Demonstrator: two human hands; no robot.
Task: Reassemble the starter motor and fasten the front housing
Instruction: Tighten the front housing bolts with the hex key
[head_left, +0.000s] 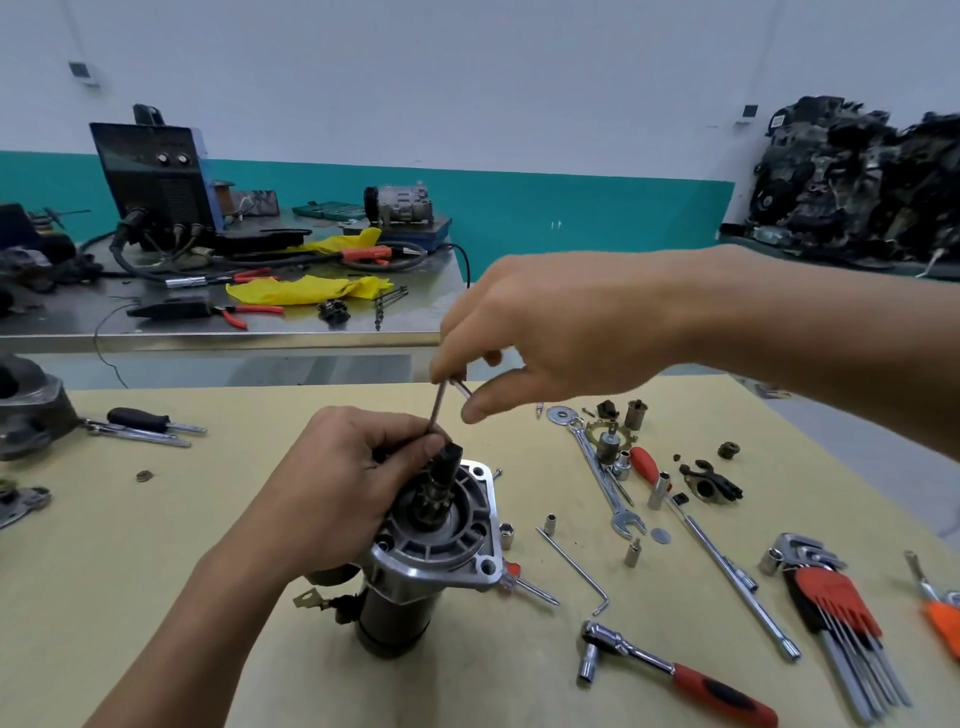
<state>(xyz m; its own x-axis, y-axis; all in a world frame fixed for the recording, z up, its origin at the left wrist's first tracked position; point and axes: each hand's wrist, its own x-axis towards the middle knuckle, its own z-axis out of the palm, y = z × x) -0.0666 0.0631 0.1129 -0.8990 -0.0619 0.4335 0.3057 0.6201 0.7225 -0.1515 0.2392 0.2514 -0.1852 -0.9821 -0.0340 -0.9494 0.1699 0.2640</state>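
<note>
The starter motor (400, 613) stands upright on the yellow table, its silver front housing (467, 525) on top and the dark pinion shaft (447, 462) sticking up. My left hand (343, 483) grips the housing's upper left side, fingers curled near the shaft. Above it, my right hand (561, 327) pinches the bent end of a thin hex key (439, 402). The key's long leg points down between my left fingers, and its tip is hidden.
To the right lie a ratchet wrench (675, 675), a loose hex key (571, 566), a hex key set (836, 608), a spanner (602, 478), sockets and small parts. A screwdriver (156, 421) lies at the left. Behind stands a cluttered steel bench (234, 332).
</note>
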